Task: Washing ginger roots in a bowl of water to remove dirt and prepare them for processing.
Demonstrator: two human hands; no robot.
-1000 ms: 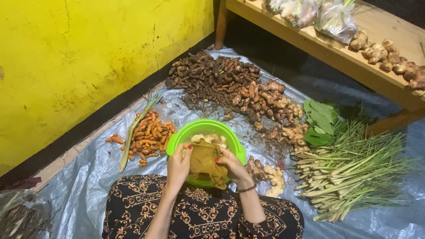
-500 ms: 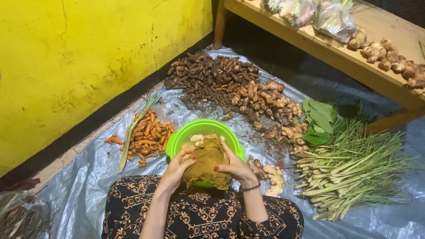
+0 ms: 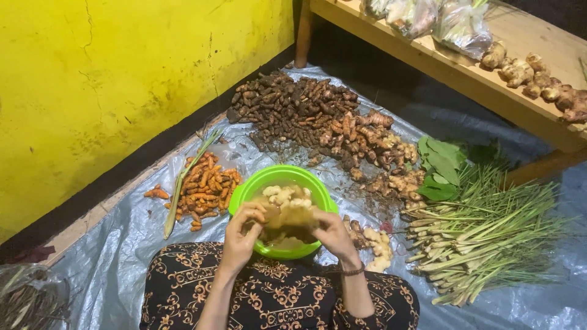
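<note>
Left hand (image 3: 241,235) and right hand (image 3: 333,235) together grasping 1 knobbly pale ginger root (image 3: 292,215) above the round green plastic bowl (image 3: 257,183); orange turmeric pile (image 3: 205,186) left of bowl.

Since one second ago: left hand (image 3: 241,235) and right hand (image 3: 333,235) drawn further apart over the green bowl (image 3: 254,186). Yellowish cloth (image 3: 293,215), earlier bunched between both palms, now pulled flatter and wider between the fingers (image 3: 257,214). Pale ginger pieces (image 3: 282,195) in the bowl more exposed.
</note>
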